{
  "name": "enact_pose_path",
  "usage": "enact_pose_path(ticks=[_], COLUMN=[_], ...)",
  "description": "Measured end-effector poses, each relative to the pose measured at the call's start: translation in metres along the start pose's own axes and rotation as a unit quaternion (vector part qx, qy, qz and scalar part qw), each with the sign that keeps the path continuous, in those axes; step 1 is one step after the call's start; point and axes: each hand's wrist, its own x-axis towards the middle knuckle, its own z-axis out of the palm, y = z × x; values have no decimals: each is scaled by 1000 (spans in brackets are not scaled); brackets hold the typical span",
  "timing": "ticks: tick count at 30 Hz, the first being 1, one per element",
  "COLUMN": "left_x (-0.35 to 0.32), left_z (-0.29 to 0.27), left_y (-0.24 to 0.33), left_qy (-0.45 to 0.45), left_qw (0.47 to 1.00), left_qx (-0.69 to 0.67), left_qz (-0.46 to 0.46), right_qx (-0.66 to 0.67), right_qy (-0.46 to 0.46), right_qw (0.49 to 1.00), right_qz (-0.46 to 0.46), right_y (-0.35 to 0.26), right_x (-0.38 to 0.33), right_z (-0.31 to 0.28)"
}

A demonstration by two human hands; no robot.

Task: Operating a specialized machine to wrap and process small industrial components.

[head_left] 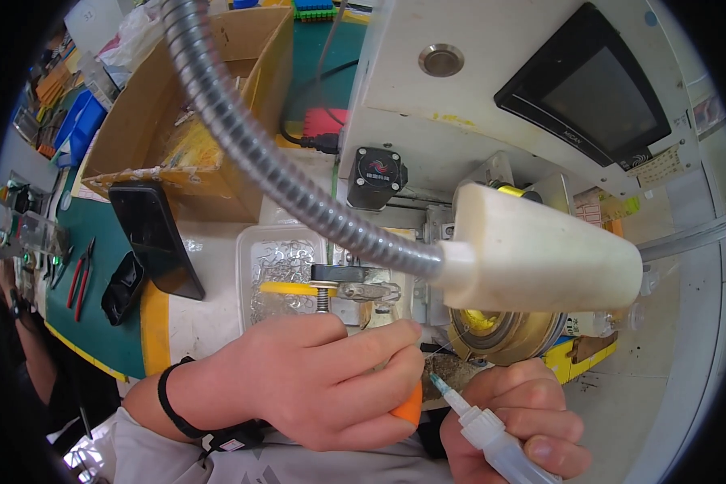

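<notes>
My left hand (331, 379), with a black band at its wrist, is closed around an orange object (410, 406), perhaps a tool's handle; most of it is hidden by the fingers. In my right hand (532, 411) is a translucent white dispensing bottle (504, 448) with a tapered nozzle and a teal tip. The tip points up and left, a short gap from my left fingers. Just beyond my left hand stands a small metal clamp fixture (371, 290) with a spring and a yellow lever (286, 288). A brass-coloured round machine part (500, 337) lies above my right hand.
A gooseneck lamp (540, 250) hangs low over the work. Small clear pieces fill a white tray (243, 278). A machine with a dark screen (593, 93) stands behind. To the left are a phone (155, 240), a cardboard box (222, 181), red-handled pliers (81, 278) and another person's arm (32, 347).
</notes>
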Motion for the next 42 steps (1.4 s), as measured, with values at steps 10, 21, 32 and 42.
enact_pose_path(ticks=[10,21,32,42], left_x=[0,-1,3,-1], left_z=[0,0,-6,-6], left_y=[-2,-1,-2,10], left_qy=[0,4,8,-52], left_qw=[1000,1000,999,989], left_qx=[-6,-8,27,-57], left_qz=[6,11,36,-123], right_qx=[5,-3,85,-215], right_qy=[7,19,259,403], right_qw=[1000,1000,960,876], right_qz=[-2,-4,62,154], right_y=[2,1,-9,6], right_x=[-3,-4,1,34], right_z=[1,3,-29,-235])
